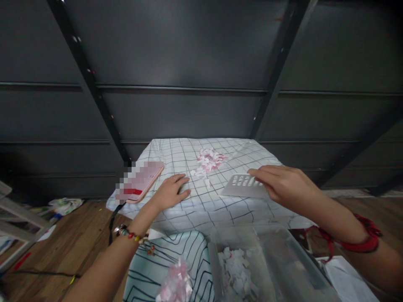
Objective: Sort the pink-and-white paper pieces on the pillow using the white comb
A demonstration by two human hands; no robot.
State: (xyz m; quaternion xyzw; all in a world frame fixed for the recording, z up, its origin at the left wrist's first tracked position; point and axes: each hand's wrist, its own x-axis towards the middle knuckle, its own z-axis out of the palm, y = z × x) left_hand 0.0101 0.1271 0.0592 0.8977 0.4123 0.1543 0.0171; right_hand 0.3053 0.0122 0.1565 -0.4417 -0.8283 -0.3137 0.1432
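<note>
One white slotted plate [241,192] is lying low over the near part of the checked cloth [171,153], right of centre, and my right hand [278,180] is gripping it by its right end, fingers closing over the edge; from this remote view I am not managing to tell whether its whole underside is touching the cloth. Just beyond it and to the left, a loose heap of pink and white paper scraps [209,160] is spreading over the cloth, with a few pieces straying toward me. My left hand [172,191] is resting palm down on the cloth, left of the plate and well apart from it, its grip looking wide and slack, its fingers pointing inward. Near that hand, on its far left side, a pink-edged device [143,184] is lying at the cloth's left side, its face showing blurred, and a black cable [111,224] is hanging below it. Nearer to me, a clear plastic tub [269,251] is standing below the cloth's front edge, its left compartment holding white scraps [237,272]. Left of the tub, a clear bag [176,283] of pinkish bits is sitting on pale-blue lined fabric [143,260]. Dark panels [182,50] are rising behind everything, and wooden floor [97,216] is showing at the left
</note>
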